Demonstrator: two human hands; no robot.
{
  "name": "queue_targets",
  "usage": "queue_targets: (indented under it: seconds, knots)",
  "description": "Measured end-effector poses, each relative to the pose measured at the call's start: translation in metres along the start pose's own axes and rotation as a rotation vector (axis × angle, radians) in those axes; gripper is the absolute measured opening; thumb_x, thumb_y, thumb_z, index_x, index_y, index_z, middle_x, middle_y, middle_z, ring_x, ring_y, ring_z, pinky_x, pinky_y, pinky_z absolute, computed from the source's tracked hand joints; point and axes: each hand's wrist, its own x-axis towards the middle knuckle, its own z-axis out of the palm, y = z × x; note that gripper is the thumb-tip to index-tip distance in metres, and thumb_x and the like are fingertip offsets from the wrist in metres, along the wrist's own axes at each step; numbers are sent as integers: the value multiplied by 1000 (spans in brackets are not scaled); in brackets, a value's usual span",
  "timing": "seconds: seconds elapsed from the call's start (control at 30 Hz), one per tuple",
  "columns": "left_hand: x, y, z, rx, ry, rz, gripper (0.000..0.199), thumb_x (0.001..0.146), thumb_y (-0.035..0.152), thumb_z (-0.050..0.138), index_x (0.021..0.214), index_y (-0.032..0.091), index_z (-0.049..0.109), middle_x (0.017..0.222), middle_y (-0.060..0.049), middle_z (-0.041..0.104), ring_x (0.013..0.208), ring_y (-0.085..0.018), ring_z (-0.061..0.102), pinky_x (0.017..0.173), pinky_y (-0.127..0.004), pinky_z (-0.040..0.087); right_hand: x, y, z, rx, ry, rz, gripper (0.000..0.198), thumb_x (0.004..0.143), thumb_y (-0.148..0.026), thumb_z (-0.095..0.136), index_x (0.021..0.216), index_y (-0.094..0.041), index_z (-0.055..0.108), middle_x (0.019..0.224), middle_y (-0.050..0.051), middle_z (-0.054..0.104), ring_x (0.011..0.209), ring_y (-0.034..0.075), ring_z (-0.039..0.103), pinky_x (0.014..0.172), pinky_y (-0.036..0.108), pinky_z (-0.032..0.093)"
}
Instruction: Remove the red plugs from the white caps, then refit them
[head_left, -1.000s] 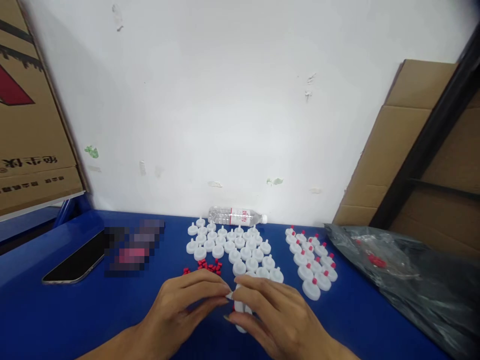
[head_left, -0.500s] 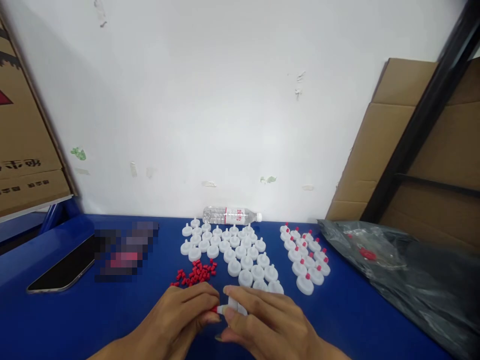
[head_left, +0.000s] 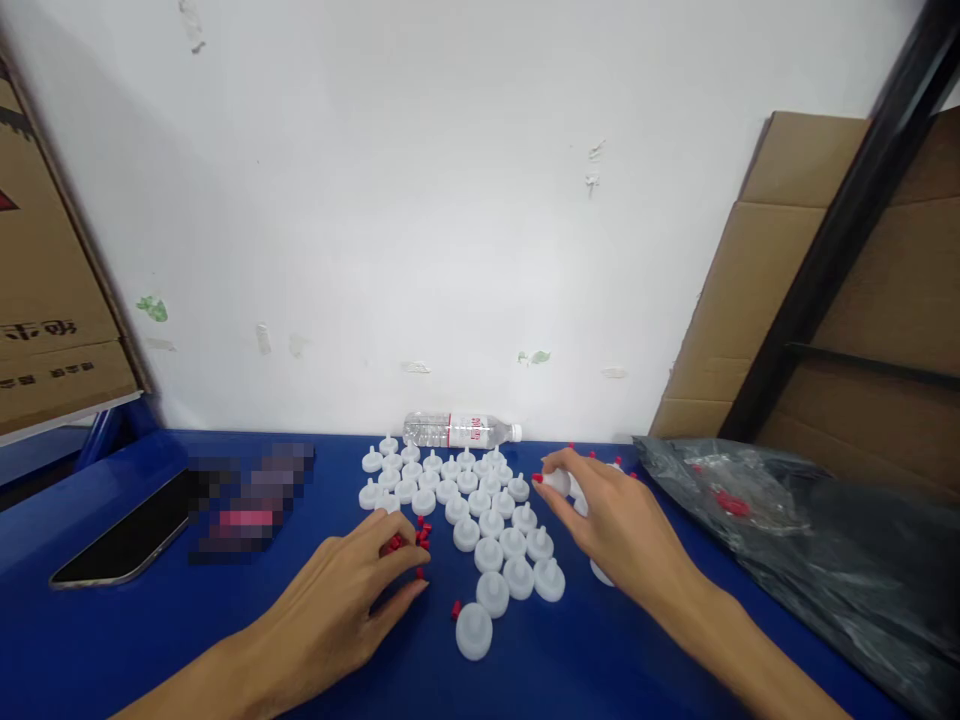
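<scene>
My right hand [head_left: 619,505] grips a white spouted cap [head_left: 556,482] between thumb and fingers, its red tip pointing left. It hovers beside the group of red-tipped white caps at right, hiding most of them. My left hand [head_left: 352,590] reaches over the pile of small red caps [head_left: 424,530], fingers spread and curved. One small red cap [head_left: 420,573] shows between its thumb and fingers; whether they touch it I cannot tell. Many white spouted caps [head_left: 492,524] without red tips stand in the middle. Nearest me lies a white cap [head_left: 474,632] beside a loose red cap [head_left: 456,610].
A clear plastic bottle [head_left: 461,430] lies along the white wall. To the left are a phone [head_left: 127,535] and a blurred-out item [head_left: 255,505]. Dark plastic sheeting [head_left: 847,560] with a clear bag [head_left: 742,495] covers the right side. Cardboard [head_left: 757,290] leans behind it.
My hands have moved apart. The right one carried the red-tipped white cap to the group at right; the left one shifted over the red pile. Near the front, a white cap and red cap are now uncovered.
</scene>
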Motion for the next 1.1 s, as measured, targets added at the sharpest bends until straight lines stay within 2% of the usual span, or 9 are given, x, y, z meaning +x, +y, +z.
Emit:
queue_targets:
  seconds: [0.07, 0.17, 0.4, 0.5, 0.6, 0.73, 0.9, 1.0, 1.1]
  knots:
    - [0, 0, 1, 23, -48, -10, 20, 101, 23, 52, 114, 29, 66, 110, -5, 62, 97, -20, 63, 70, -26, 50, 3, 9, 3, -19, -44, 65, 13, 97, -30, 53, 96, -22, 63, 83, 3, 72, 71, 22, 69, 62, 31, 49]
    - [-1, -1, 4, 26, -69, 9, 21, 102, 22, 48, 111, 28, 66, 107, -4, 61, 94, -19, 63, 68, -24, 49, 5, 20, 11, -46, -82, 54, 12, 94, -26, 58, 89, -21, 66, 82, 5, 72, 81, 25, 68, 75, 36, 47]
    - [-1, 3, 6, -41, -56, 22, 22, 105, 22, 43, 106, 26, 64, 105, -3, 65, 89, -17, 65, 72, -25, 50, -1, 32, 29, -106, -177, 60, 13, 92, -26, 62, 89, -20, 74, 83, 6, 73, 85, 27, 66, 84, 41, 45]
    - [-2, 6, 3, -82, -13, 9, 20, 105, 22, 44, 110, 27, 62, 105, -2, 68, 91, -16, 67, 74, -24, 51, 1, 26, 18, -58, -142, 72, 13, 92, -27, 63, 97, -20, 73, 88, 6, 74, 89, 27, 67, 83, 41, 46]
    - [-2, 8, 0, -91, -4, -6, 17, 104, 23, 45, 109, 27, 61, 105, -1, 69, 91, -16, 68, 68, -22, 49, 5, 16, -4, 113, -188, 74, 18, 97, -29, 55, 90, -23, 71, 81, 3, 73, 83, 24, 67, 72, 33, 46]
    - [-2, 11, -2, -91, -27, -38, 15, 104, 23, 45, 106, 27, 60, 100, 1, 70, 81, -15, 68, 66, -24, 47, 7, 10, -26, 382, -481, 29, 26, 99, -37, 52, 91, -26, 74, 71, -2, 72, 65, 17, 65, 64, 28, 45]
    - [-1, 14, -4, -100, -30, -45, 17, 103, 23, 44, 104, 27, 60, 98, 2, 69, 78, -15, 68, 61, -23, 44, 1, 15, -23, 379, -722, 37, 16, 89, -40, 67, 93, -27, 77, 83, 1, 74, 81, 20, 67, 66, 26, 44]
    - [-2, 14, -3, -102, -16, -36, 17, 103, 22, 44, 107, 27, 60, 98, 2, 70, 78, -15, 68, 61, -23, 45, -1, 20, -19, 375, -746, 10, 11, 86, -37, 72, 91, -28, 76, 84, 1, 72, 83, 20, 65, 69, 27, 44]
    - [-3, 13, -1, -117, 33, -18, 20, 103, 22, 45, 116, 27, 60, 104, 0, 71, 78, -14, 69, 60, -21, 47, 1, 22, -27, 465, -671, 2, 11, 90, -36, 68, 91, -26, 72, 92, 0, 71, 83, 18, 64, 73, 28, 47]
